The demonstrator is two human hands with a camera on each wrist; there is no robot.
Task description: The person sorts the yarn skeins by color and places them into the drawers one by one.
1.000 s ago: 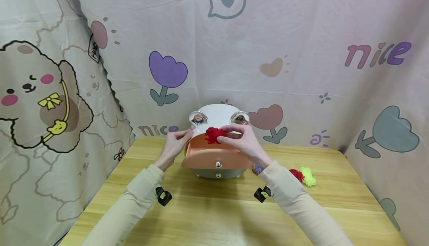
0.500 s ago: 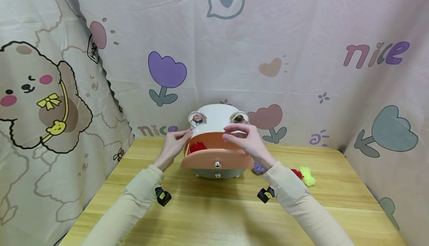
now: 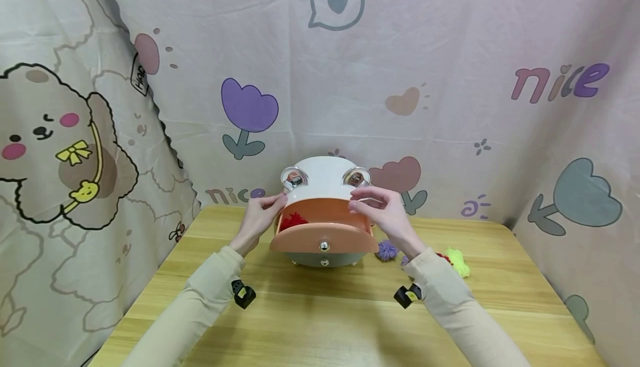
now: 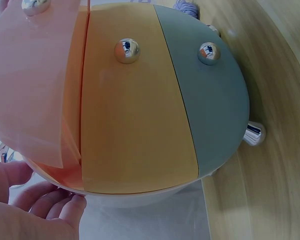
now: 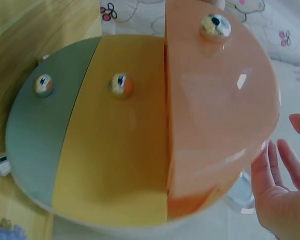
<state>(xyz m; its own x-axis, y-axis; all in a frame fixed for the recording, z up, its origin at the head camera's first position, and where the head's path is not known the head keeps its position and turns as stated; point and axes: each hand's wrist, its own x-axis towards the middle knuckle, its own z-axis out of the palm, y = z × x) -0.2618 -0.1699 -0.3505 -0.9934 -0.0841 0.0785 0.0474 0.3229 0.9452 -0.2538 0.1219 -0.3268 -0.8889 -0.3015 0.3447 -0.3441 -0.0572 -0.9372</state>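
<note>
A rounded white drawer cabinet [image 3: 324,171] with two shiny round eyes stands on the table. Its top orange drawer [image 3: 325,238] is pulled out, and a red yarn pom-pom [image 3: 293,220] lies inside at the left. My left hand [image 3: 258,218] holds the cabinet's upper left edge. In the left wrist view its thumb and fingers meet the shell beside the yellow drawer [image 4: 135,120], which is closed like the grey-green drawer [image 4: 212,110]. My right hand [image 3: 384,214] is by the drawer's upper right edge, fingers relaxed, holding nothing.
On the wooden table [image 3: 310,322], a purple pom-pom [image 3: 386,250] lies right of the cabinet. A yellow yarn bundle [image 3: 458,262] is farther right, with red yarn partly hidden by my right sleeve [image 3: 440,278]. A printed curtain [image 3: 320,89] hangs behind.
My right hand has let go of the red pom-pom, which now lies in the orange drawer, and has moved right. My left hand stays on the cabinet's edge.
</note>
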